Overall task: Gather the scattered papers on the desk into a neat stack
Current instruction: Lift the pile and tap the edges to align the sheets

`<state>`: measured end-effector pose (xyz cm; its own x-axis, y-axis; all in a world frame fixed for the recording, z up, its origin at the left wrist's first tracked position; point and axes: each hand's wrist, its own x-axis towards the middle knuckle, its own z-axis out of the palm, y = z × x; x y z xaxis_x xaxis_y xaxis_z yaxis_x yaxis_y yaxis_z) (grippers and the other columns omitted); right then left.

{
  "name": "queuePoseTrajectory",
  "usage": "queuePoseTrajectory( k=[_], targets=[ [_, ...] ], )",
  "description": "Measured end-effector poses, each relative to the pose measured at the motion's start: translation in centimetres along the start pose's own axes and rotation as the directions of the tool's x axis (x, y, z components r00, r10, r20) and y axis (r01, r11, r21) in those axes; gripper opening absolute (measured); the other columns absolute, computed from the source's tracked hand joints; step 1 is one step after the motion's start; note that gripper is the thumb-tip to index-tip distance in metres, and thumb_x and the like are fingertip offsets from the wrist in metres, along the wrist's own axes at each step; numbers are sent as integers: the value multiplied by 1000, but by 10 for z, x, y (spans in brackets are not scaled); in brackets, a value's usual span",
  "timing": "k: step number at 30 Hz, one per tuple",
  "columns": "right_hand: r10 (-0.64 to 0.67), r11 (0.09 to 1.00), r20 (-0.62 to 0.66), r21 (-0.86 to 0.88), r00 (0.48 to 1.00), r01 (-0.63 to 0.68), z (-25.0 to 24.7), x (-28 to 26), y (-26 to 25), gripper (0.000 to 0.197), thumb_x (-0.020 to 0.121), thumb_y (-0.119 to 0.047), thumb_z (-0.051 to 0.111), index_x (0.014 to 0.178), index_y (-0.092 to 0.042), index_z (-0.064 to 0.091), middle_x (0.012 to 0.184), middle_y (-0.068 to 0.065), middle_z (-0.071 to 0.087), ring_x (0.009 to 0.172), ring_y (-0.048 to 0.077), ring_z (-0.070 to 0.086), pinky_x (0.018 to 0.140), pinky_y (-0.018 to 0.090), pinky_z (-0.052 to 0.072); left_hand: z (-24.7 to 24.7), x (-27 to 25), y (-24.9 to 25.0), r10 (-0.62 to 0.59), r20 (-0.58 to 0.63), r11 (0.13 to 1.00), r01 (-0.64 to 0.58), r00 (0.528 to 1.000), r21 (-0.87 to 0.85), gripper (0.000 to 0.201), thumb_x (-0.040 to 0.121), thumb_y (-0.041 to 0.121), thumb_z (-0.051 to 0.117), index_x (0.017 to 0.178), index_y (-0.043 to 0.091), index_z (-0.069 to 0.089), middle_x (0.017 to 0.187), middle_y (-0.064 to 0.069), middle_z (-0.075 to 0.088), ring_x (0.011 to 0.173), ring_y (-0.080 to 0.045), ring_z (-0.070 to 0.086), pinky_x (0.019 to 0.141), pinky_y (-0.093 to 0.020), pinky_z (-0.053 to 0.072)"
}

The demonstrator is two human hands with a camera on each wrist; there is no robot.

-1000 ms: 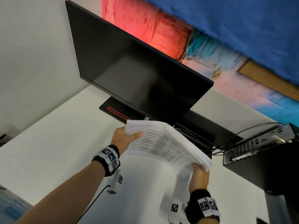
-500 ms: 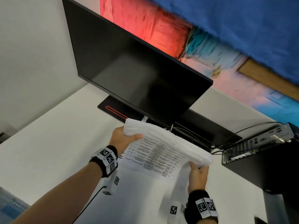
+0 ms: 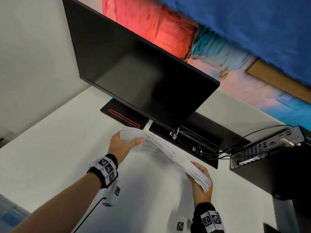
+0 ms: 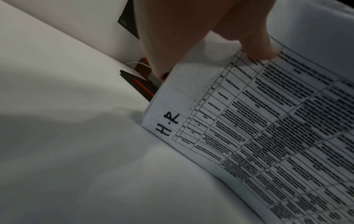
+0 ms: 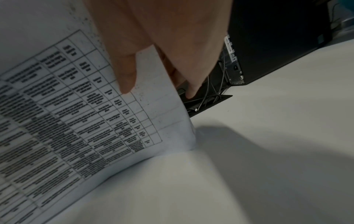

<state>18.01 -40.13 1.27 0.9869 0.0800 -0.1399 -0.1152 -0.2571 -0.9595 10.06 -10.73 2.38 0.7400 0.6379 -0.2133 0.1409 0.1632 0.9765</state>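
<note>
L hand [image 3: 122, 145] + R hand [image 3: 201, 184] grip paper stack [image 3: 168, 152] ends — upright on desk [image 3: 50, 157]

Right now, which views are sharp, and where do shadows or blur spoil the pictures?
Head view: bright, the monitor sharp, the wall picture smeared. Left wrist view: dim, printed papers blurred though "H.R" is legible, a soft shadow on the desk. Right wrist view: dim, print blurred, a broad shadow on the desk.

It was an office workstation. A dark monitor [image 3: 139, 71] stood on a white surface [image 3: 50, 148], with a small desktop computer [image 3: 269, 148] at three o'clock and cables [image 3: 202, 145] trailing between them. Sheets printed with tables [image 4: 268, 136] pointed to paperwork.
</note>
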Motion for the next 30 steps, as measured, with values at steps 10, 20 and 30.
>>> queuePoseTrajectory(
  k=[10, 20, 30],
  targets=[
    [126, 981, 72, 137, 989, -135, 5, 6, -32, 35, 76, -7, 85, 105, -21, 72, 93, -8, 78, 86, 1, 73, 69, 13, 49, 11, 12, 11, 0, -31, 1000, 0, 1000, 18, 71, 67, 19, 92, 121, 20, 46, 103, 11, 60, 91, -2, 61, 70, -21, 53],
    [246, 953, 18, 180, 969, -245, 7, 13, -21, 67, 67, -26, 92, 128, -11, 68, 115, 0, 77, 94, 1, 73, 67, 9, 48, 15, 16, 9, -8, 32, 1000, 7, 999, 8, 48, 74, 21, 87, 114, 24, 62, 101, 11, 71, 93, -6, 69, 68, -18, 57],
    [-155, 985, -127, -101, 980, 142, -9, 15, -65, 85, 73, -11, 88, 145, -22, 44, 120, -4, 61, 113, 19, 61, 98, 34, 50, 9, 16, 34, 36, 101, 994, -47, 994, 103, 16, 80, 19, 82, 96, 19, 78, 89, 7, 79, 79, -4, 76, 83, -36, 63]
  ],
)
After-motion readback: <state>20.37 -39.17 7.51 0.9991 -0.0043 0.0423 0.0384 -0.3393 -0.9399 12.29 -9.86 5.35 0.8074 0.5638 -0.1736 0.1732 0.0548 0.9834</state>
